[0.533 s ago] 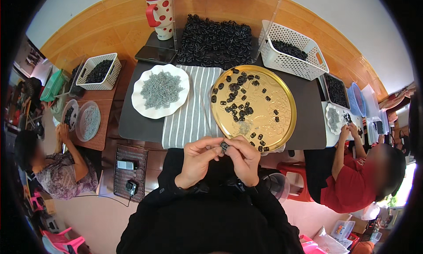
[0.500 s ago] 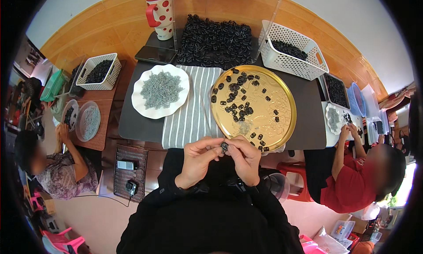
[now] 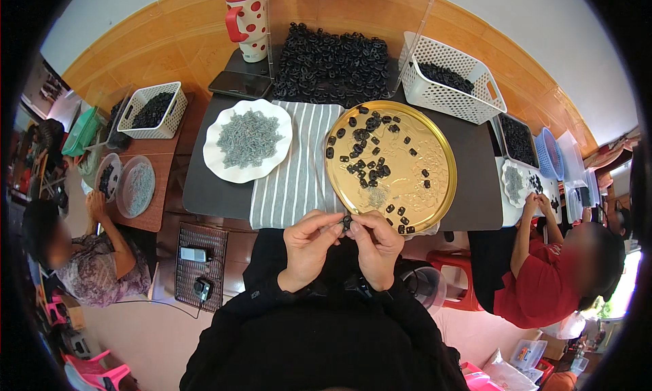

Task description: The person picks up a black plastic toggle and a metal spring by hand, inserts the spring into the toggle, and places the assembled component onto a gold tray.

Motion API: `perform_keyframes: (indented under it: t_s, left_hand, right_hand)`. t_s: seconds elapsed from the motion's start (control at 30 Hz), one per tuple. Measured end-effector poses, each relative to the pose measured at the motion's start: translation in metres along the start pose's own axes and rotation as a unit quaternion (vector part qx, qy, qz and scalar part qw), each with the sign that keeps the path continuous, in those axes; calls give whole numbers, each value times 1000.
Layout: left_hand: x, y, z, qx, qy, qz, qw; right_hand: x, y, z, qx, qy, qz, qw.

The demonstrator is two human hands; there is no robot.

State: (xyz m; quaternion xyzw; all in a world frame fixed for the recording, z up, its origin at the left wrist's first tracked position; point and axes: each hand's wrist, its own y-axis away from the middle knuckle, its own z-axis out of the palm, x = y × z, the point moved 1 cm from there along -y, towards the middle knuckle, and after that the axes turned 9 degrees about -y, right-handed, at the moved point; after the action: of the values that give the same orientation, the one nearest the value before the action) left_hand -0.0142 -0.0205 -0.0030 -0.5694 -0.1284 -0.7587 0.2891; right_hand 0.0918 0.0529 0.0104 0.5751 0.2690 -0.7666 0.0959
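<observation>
Between the fingertips of both hands, just off the table's near edge, is a small black plastic part (image 3: 347,222). My left hand (image 3: 309,247) pinches it from one side, my right hand (image 3: 374,247) from the other. Its far details are hidden by the fingers. Right beyond my hands lies a round gold tray (image 3: 435,161) with several black parts scattered on it and a small cluster of thin grey pieces. To the left, a white scalloped plate (image 3: 214,161) holds a heap of small grey screw-like pieces (image 3: 250,138). A grey striped cloth (image 3: 293,187) lies between plate and tray.
A clear-walled bin at the back holds a pile of black parts (image 3: 331,62). White perforated basket (image 3: 435,51) stands back right, a spotted tumbler (image 3: 252,24) and dark phone (image 3: 239,85) back left. One person sits at a table on either side.
Both hands stay in nearly the same place, still pinching the black part, which has turned slightly between the fingers. My wrists have shifted a little. The tray and plate look unchanged.
</observation>
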Motion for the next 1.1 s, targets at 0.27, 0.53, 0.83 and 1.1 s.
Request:
perform_keyframes:
  t_s: [0.27,0.53,0.83,1.1]
  left_hand:
    - [2,4,4,29,19,19,999]
    - [2,3,4,11,48,3,999]
    - [2,2,0,-50,70,-30,996]
    - [0,5,1,-37,67,-17,997]
  right_hand:
    - [-6,-3,3,-31,17,-29,999]
    - [-3,-2,-6,-87,31,-68,993]
    - [-3,-6,-7,-111,39,-88,989]
    - [-8,0,-1,-100,35,-86,991]
